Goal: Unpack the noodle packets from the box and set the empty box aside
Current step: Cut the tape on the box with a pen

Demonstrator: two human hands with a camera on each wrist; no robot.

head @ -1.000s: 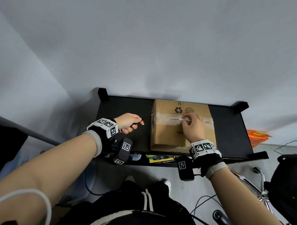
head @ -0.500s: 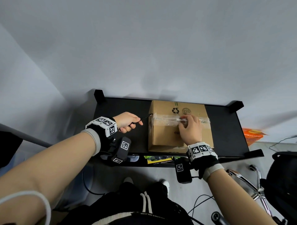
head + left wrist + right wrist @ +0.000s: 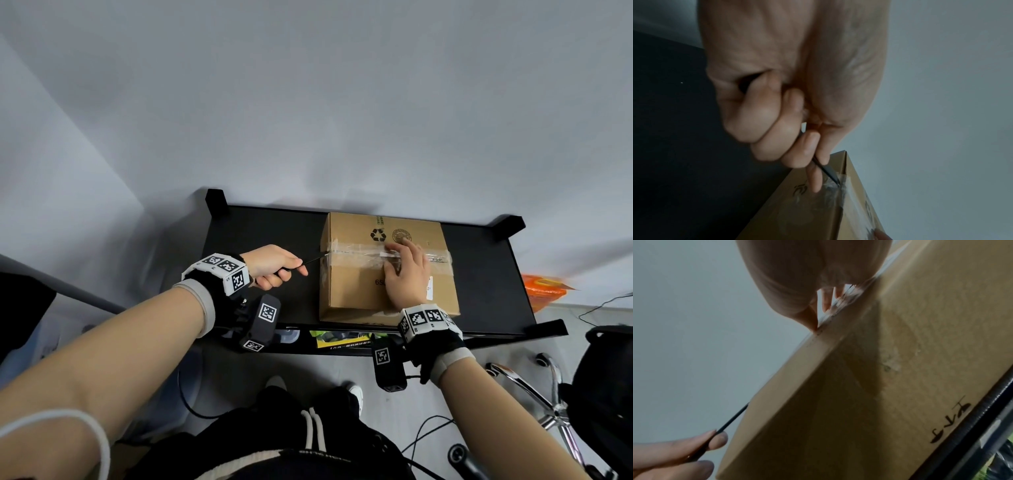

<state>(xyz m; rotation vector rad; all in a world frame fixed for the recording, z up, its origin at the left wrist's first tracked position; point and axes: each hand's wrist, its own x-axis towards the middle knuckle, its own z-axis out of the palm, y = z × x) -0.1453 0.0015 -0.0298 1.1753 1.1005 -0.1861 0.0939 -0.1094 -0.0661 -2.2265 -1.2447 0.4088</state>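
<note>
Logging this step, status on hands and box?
Left hand grips thin black blade, tip at tape on box's left edge. Right hand flat on sealed box. Nothing blocking.

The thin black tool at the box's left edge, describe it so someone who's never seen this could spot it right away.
Start at the black table against the grey wall and find the taped cardboard box on it. At the box's left top edge, where the clear tape wraps over, the left hand grips a slim black blade, tip at the tape seam. It is the only dark, needle-thin thing there.
</note>
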